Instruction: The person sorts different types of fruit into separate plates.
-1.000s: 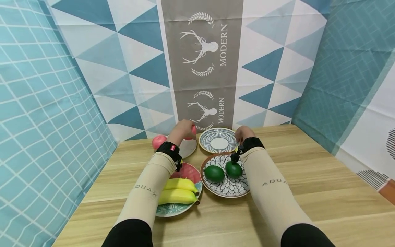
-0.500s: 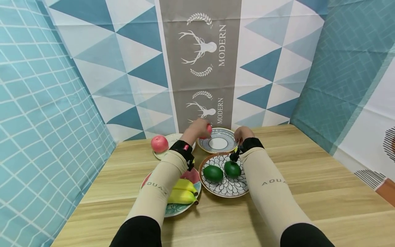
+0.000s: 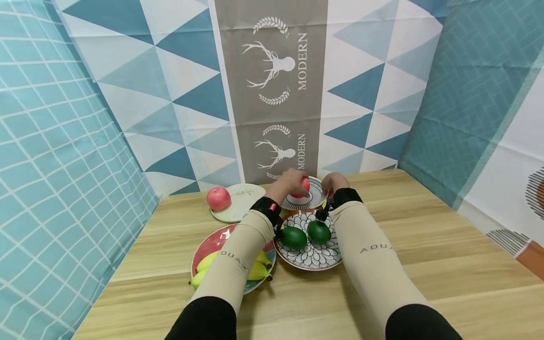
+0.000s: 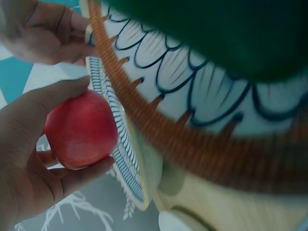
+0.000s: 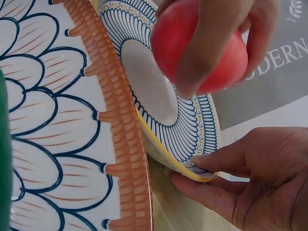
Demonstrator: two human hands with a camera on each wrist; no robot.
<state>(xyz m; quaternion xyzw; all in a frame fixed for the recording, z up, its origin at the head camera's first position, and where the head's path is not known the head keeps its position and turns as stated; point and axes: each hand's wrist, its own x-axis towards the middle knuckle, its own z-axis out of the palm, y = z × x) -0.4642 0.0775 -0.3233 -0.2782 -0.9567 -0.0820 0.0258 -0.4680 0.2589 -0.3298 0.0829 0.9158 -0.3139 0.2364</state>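
My left hand [image 3: 289,185] holds a red apple [image 4: 82,130], thumb and fingers around it, above the small blue-and-white striped plate [image 5: 149,89] at the back of the table. At that plate's right side, my right hand [image 5: 269,178] pinches the rim between thumb and fingers. A second apple [image 3: 218,198] sits on the left side of a pale plate [image 3: 243,203], to the left of the striped one. Nearer me, a brown-rimmed plate with a petal pattern [image 3: 314,260] bears two dark green avocados [image 3: 294,238].
Front left stands a pink and green plate [image 3: 212,240] with yellow bananas [image 3: 208,260], partly hidden by my left forearm. The wooden table [image 3: 408,245] reaches to a patterned cloth backdrop [image 3: 276,108], with blue cloth [image 3: 51,141] along the left side.
My left hand has carried the apple rightward from over the pale plate to over the striped plate. The right hand has stayed at the striped plate's rim.
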